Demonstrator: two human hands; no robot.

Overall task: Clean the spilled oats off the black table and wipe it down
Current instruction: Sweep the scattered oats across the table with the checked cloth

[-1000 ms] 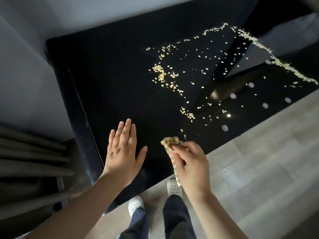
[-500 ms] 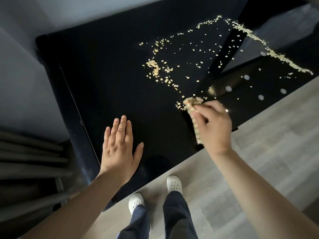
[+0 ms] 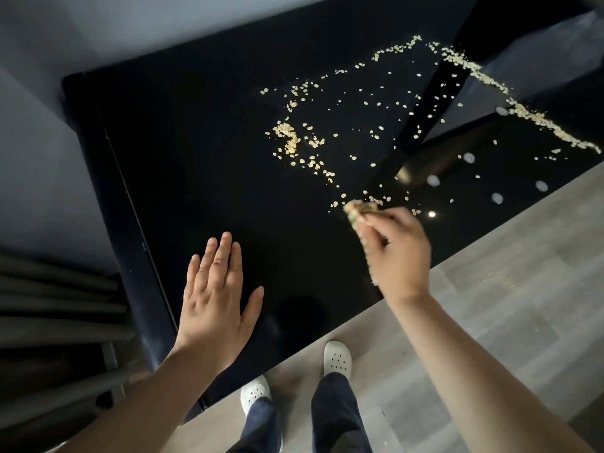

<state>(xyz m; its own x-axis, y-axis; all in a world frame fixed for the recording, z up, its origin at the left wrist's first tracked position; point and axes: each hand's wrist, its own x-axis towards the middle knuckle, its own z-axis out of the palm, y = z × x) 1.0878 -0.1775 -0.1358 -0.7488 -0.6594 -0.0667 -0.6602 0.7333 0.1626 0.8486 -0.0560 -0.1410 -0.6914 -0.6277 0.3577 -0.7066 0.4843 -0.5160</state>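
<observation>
Oats (image 3: 287, 138) are scattered over the right of the black table (image 3: 196, 158). A cloth (image 3: 358, 209) is pinched in the right hand (image 3: 397, 256) at the nearest flakes; the left hand (image 3: 212, 299) is held flat, fingers straight.

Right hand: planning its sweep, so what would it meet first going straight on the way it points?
Probably the loose oats just beyond the cloth the right hand pinches; depth is unclear.
</observation>
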